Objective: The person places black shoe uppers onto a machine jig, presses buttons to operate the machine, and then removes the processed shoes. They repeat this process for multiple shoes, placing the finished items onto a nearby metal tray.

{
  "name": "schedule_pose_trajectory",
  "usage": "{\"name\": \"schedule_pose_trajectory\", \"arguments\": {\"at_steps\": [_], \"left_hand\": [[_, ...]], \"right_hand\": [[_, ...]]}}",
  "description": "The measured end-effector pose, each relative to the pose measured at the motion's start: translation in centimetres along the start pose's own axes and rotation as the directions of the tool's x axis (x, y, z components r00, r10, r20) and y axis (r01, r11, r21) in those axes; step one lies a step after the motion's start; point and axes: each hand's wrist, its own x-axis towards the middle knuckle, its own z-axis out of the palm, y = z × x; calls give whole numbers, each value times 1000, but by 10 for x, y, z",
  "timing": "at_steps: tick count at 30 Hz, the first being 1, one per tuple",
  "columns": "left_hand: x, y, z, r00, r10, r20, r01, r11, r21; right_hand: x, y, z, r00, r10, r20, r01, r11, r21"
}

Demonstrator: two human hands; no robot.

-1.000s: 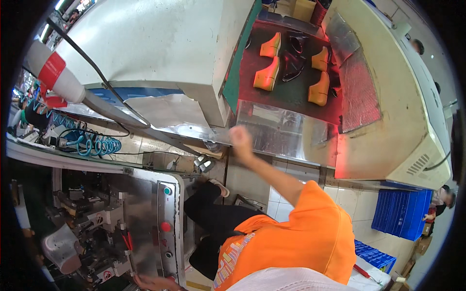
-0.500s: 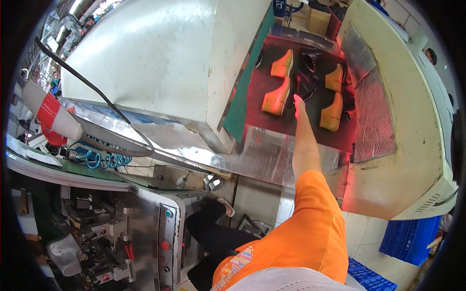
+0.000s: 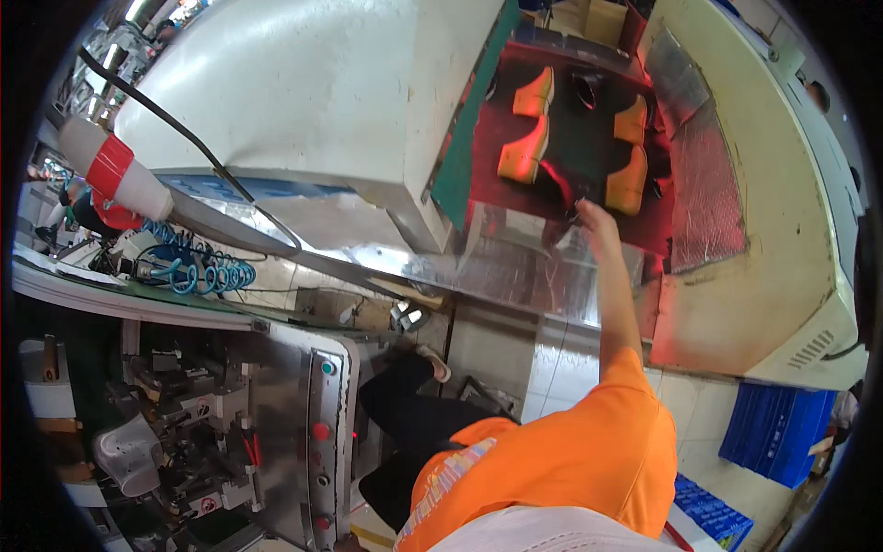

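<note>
My right hand [image 3: 596, 217], at the end of an orange sleeve, is closed on a dark shoe [image 3: 560, 190] at the front edge of the dark conveyor belt [image 3: 578, 138]. The shoe is blurred and its far end catches red light. Behind it, yellow boot-shaped forms [image 3: 524, 155], which look like shoe lasts, stand in two rows on the belt, some lit red. Another dark shoe [image 3: 587, 88] lies farther back between the rows. My left hand cannot be made out.
Pale machine housings [image 3: 276, 101] flank the belt, with a green flap [image 3: 457, 175] at its left. A metal ledge [image 3: 515, 267] runs along the front. At lower left stands a machine with a button panel [image 3: 322, 432]. Blue crates [image 3: 777, 428] stand at lower right.
My right hand has closed on the dark shoe in the middle of the belt and drawn it toward me, to the belt's front edge. The whole view has shifted slightly.
</note>
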Motion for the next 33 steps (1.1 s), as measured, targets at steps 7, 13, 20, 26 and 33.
{"name": "schedule_pose_trajectory", "arguments": {"at_steps": [7,13,20,26,33], "left_hand": [[-3,-20,-16,1000,12,-13,-12,1000,-16],[-5,-46,-23,995,-41,-95,36,998,-53],[-21,5,-24,919,-361,160,392,792,-467],[9,96,41,485,134,864,863,86,-497],[56,58,45,362,339,868,916,-300,-265]], "right_hand": [[25,80,-26,937,343,59,-332,832,445],[67,40,-3,990,144,-10,-138,965,221],[-156,-51,81,879,31,476,20,995,-101],[-289,-22,161,517,150,843,46,978,-202],[-383,79,274,-69,381,922,-412,831,-374]]}}
